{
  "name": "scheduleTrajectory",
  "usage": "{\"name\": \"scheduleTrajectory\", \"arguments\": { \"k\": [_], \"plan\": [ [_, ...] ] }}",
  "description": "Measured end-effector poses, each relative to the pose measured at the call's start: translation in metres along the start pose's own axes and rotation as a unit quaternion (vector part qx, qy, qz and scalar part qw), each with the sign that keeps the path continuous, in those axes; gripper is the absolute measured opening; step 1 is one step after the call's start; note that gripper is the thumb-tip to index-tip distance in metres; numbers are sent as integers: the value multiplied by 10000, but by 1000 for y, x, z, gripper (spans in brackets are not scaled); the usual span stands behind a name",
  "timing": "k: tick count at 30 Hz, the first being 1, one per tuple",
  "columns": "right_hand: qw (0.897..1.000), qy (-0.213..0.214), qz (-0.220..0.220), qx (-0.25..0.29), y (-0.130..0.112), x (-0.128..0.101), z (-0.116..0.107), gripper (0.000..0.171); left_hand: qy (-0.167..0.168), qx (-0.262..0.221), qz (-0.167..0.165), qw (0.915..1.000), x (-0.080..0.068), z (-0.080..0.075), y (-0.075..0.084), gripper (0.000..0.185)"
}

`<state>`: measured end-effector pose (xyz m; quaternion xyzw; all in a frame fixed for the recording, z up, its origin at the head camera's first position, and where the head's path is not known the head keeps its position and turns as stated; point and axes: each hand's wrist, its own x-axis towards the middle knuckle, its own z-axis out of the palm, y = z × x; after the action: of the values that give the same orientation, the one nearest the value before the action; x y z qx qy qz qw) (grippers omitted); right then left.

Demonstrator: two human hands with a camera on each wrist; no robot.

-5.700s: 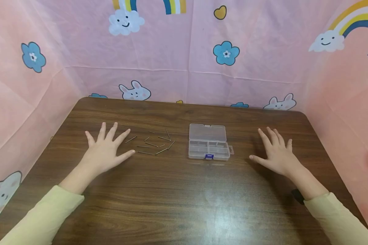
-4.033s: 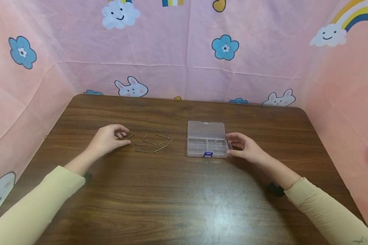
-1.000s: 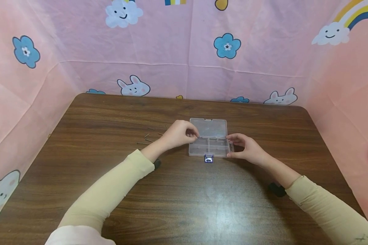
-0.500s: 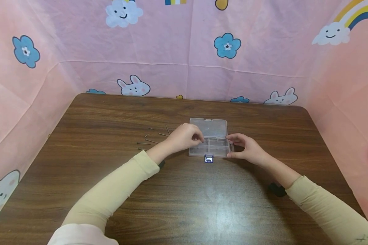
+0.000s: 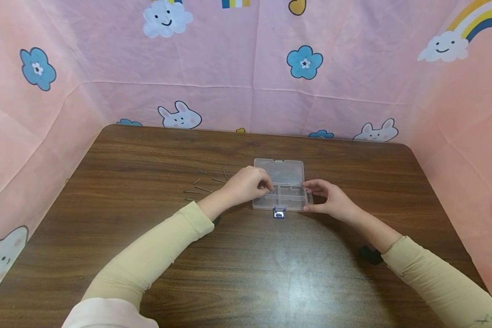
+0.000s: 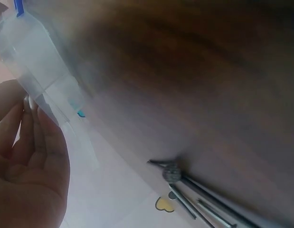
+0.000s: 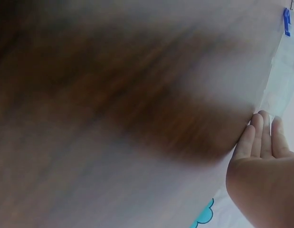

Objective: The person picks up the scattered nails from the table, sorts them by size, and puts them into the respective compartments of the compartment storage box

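A clear plastic divider box [image 5: 292, 201] lies on the table with its lid [image 5: 279, 170] folded back and its blue latch [image 5: 279, 212] hanging at the front. My left hand [image 5: 246, 184] reaches over the box's back left compartment, thumb and fingertips pinching a nail [image 6: 28, 102] that is mostly hidden. My right hand [image 5: 331, 199] grips the box's right end, with the thumb at the front corner and the fingers at the back corner. Several loose nails [image 5: 203, 189] lie left of the box, some hidden behind the left hand and forearm.
The brown wooden table [image 5: 246, 264] stretches in front of the box and to both sides. Behind it hangs a pink printed cloth [image 5: 229, 59], which also covers both sides.
Both hands came from spread flat on the table. The right took hold of the box; the left picked up the leftmost nail and carried it right to the box. The latch swung down.
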<state>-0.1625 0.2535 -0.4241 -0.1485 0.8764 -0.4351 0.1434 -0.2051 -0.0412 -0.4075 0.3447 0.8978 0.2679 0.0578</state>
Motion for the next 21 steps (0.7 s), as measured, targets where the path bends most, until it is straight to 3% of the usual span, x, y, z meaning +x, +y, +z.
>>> {"name": "scheduleTrajectory", "arguments": {
  "k": [8, 21],
  "plan": [
    [10000, -13, -38, 1, 0, 0, 0, 61, 82, -66, 37, 9999, -2, -3, -2, 9],
    [10000, -23, 3, 48, 0, 0, 0, 61, 507, -130, -162, 9985, -10, -22, -24, 10]
  ]
}}
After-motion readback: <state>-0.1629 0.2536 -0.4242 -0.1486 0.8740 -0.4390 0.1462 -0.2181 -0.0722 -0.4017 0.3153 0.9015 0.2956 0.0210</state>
